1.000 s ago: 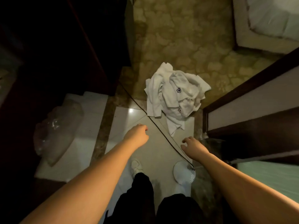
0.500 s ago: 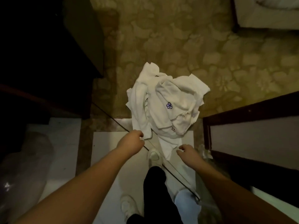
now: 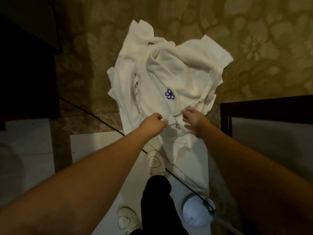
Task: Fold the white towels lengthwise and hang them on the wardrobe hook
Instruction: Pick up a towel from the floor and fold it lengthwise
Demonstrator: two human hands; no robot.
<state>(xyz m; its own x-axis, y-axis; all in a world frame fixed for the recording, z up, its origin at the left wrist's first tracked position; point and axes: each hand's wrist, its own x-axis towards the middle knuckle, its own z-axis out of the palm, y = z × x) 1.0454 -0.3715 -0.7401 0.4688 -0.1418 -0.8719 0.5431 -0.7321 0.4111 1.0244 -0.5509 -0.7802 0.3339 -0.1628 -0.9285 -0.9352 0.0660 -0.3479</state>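
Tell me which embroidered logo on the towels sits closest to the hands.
The reddish logo, between the left hand and right hand. The two blue logos lie farther up the towels.

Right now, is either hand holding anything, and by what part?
The left hand pinches the near edge of the crumpled white towel pile. The right hand rests on that edge; whether it has a grip cannot be told.

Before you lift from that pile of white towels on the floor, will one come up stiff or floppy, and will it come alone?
Likely floppy: the crumpled pile of white towels lies in soft, sagging folds. It probably won't come alone, since the layers overlap and tangle. The left hand seems to pinch an edge beside the right hand, so the cloth should drape and drag.
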